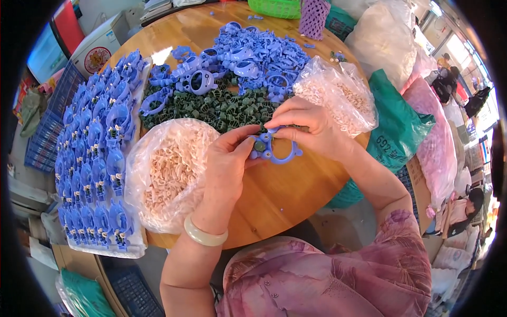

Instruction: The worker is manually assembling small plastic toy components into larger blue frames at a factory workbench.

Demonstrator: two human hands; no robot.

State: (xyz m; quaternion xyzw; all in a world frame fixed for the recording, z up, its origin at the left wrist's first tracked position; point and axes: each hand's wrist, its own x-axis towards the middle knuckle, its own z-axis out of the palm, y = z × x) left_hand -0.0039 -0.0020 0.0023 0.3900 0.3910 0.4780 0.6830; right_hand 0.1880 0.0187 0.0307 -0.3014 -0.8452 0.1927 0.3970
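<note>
A blue plastic toy body with a round open ring is held over the near part of the table, between my two hands. My left hand pinches its left end, where a dark green piece sits in the blue body. The fingers of my right hand are closed at its upper edge, on a small blue part; the fingertips partly hide it. Just beyond my hands lies a heap of dark green plastic parts. Behind that heap are piled blue plastic parts, some with round openings.
Clear bags of pale small parts stand left and right on the round wooden table. Rows of blue toy bodies cover a white board at left. A green basket and purple mesh holder are at the far edge.
</note>
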